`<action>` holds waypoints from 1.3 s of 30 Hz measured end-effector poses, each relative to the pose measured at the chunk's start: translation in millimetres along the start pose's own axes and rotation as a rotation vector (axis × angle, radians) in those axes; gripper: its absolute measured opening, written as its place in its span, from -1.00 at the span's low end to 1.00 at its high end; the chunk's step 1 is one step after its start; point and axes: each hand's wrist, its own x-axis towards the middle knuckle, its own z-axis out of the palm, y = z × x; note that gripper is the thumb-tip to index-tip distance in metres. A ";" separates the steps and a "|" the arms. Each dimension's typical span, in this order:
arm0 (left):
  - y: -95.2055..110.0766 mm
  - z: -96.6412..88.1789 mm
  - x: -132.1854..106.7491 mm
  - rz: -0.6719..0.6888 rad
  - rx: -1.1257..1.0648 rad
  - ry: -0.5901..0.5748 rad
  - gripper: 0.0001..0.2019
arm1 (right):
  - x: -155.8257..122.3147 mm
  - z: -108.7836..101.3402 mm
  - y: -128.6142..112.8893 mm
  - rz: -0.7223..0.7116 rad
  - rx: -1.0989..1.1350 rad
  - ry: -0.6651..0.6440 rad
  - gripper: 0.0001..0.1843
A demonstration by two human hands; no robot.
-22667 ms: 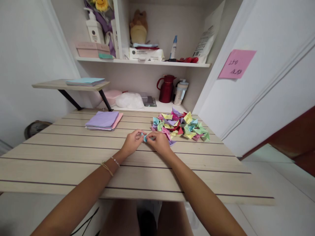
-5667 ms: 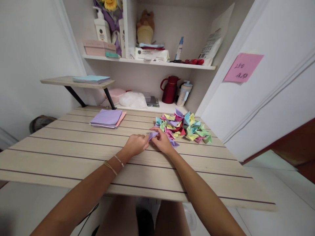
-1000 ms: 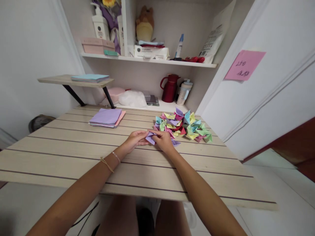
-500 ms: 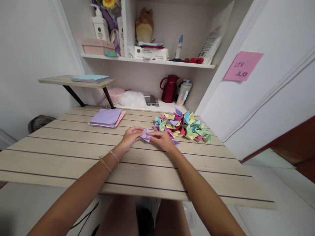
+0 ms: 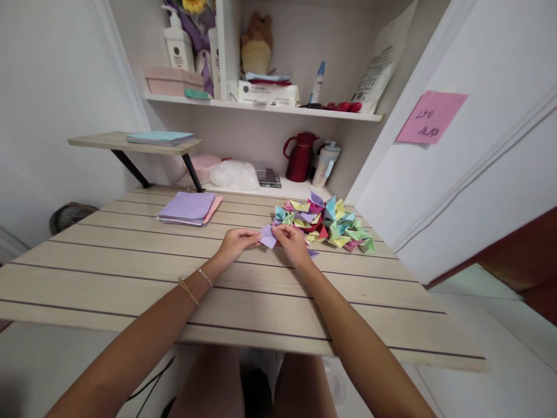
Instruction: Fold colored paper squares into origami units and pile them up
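Note:
A small folded piece of purple paper (image 5: 268, 237) is held just above the slatted table between both hands. My left hand (image 5: 237, 242) pinches its left corner between thumb and fingers. On the opposite side, my right hand (image 5: 291, 241) grips the paper's right edge, fingertips covering part of it. Right behind that hand lies a pile of folded paper boats (image 5: 339, 226) in yellow, green, blue, pink and purple. One purple folded piece (image 5: 313, 253) sits beside the right hand, partly hidden by it.
A stack of purple and pink paper sheets (image 5: 187, 208) lies at the table's left. Behind it, a raised wooden stand (image 5: 100, 141) bears blue sheets (image 5: 159, 137). A red jug (image 5: 300, 157) and a pale tumbler (image 5: 325, 164) stand at the back, under a loaded shelf (image 5: 209, 103).
The purple paper and both hands have shifted slightly right. The paper now shows a flatter, diamond-like face, and my right fingers have moved from across its front to its right edge.

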 end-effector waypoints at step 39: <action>-1.5 -5.3 4.1 0.127 0.101 0.039 -0.73 | -9.6 8.1 -4.2 0.347 0.408 -0.210 -0.65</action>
